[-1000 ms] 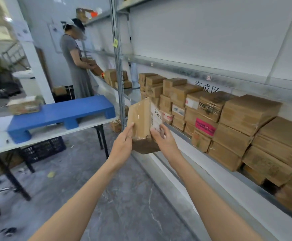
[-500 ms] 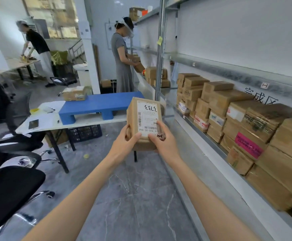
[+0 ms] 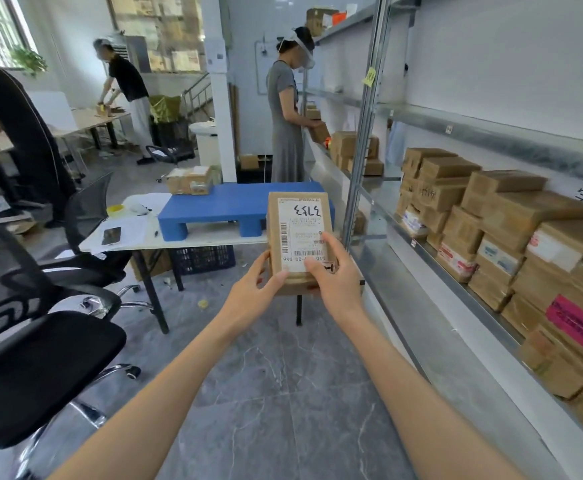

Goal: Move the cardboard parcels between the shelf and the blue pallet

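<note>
While the left hand (image 3: 253,294) and right hand (image 3: 337,277) pinch the parcel (image 3: 298,233) by its lower end, upright short of the pallet (image 3: 234,202), the carry seems midway; next, reach forward and set it on top.

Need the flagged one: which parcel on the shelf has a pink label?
The parcel at the right edge, midway down; only it carries a bright pink label.

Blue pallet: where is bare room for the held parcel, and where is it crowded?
The blue plastic pallet is bare on top from the small cardboard boxes at its far left end to the labelled cardboard parcel hiding its right end. The metal shelf is crowded with stacked cartons along the wall; only its front strip is bare.
</note>
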